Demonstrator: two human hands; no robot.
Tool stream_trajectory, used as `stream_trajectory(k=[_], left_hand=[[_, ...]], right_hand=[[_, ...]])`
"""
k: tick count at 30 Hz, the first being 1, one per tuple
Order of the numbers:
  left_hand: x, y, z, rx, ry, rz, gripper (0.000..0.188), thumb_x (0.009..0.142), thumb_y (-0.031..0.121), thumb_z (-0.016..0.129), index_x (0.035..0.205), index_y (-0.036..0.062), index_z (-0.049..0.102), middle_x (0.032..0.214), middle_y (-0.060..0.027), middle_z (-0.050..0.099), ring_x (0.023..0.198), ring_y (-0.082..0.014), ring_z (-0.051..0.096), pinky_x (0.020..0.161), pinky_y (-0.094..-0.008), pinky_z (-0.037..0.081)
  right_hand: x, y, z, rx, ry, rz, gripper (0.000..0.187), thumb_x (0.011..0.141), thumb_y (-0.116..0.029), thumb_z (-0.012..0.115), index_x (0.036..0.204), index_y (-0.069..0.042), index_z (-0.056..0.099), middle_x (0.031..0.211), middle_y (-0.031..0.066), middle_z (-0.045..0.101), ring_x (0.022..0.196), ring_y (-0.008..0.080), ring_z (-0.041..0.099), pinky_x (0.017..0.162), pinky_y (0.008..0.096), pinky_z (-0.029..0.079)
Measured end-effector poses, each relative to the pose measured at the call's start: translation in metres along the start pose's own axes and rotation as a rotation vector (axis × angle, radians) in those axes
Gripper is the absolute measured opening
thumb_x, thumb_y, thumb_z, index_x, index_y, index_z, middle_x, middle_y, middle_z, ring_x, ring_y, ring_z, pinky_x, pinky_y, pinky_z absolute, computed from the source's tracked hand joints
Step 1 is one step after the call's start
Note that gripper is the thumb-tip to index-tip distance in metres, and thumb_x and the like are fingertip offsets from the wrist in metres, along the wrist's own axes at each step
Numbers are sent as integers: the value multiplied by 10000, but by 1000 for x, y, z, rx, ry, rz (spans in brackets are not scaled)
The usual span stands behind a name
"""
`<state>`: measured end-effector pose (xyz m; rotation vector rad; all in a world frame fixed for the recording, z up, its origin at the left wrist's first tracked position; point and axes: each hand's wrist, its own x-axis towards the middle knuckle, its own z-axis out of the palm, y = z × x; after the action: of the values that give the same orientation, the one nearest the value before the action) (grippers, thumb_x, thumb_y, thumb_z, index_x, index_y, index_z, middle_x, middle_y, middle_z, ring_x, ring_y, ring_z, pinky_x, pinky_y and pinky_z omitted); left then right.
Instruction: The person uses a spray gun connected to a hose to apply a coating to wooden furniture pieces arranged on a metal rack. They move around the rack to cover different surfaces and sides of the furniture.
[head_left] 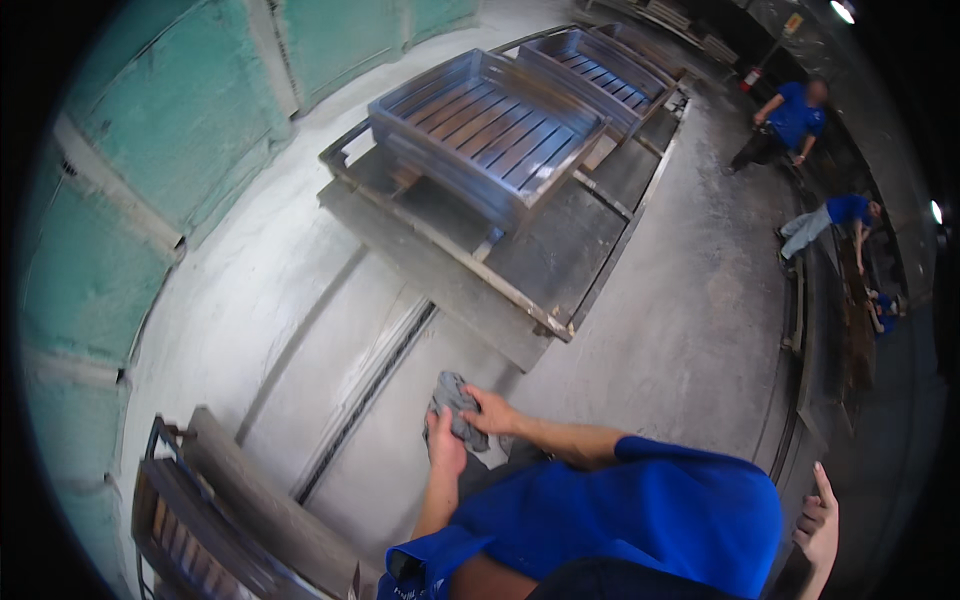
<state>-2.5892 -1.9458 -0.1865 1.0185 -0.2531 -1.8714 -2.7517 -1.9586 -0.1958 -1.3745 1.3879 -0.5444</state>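
Both of my hands are together in front of my body, gripping a crumpled grey cloth [453, 396]. My left hand [445, 448] closes around its near left side. From the right, my right hand [490, 411] holds its other side with the fingers pressed in. Part of the cloth hangs down between the hands, and the fingertips are partly hidden in its folds. Beneath it lies the pale floor with a dark rail slot [375, 375].
Ahead, a low cart [440, 255] carries slatted wooden box frames [490, 125]. Another cart with slatted wood [185, 540] stands at lower left. Teal panels [190, 120] line the left. A person's pointing hand [818, 525] is close at right; co-workers in blue [797, 115] are farther off.
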Motion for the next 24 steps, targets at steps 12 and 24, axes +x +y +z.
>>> stream_trajectory(k=[12,24], left_hand=[[-368,-263,-269,504,1403,-385,435,982,341,632,1309,55,640,1032,-166,724,988,-303,698,901,-446,564],[-522,-515,-244,271,1664,-369,309,945,247,624,1111,22,755,997,-210,755,923,-356,727,828,-444,573]], right_hand=[[-129,214,-133,-450,-44,659,414,839,-221,705,1198,-14,723,1181,223,733,1079,279,722,943,436,564],[-17,109,109,-1113,-851,-632,445,881,-212,638,1232,58,684,1142,241,739,1021,342,735,848,453,588]])
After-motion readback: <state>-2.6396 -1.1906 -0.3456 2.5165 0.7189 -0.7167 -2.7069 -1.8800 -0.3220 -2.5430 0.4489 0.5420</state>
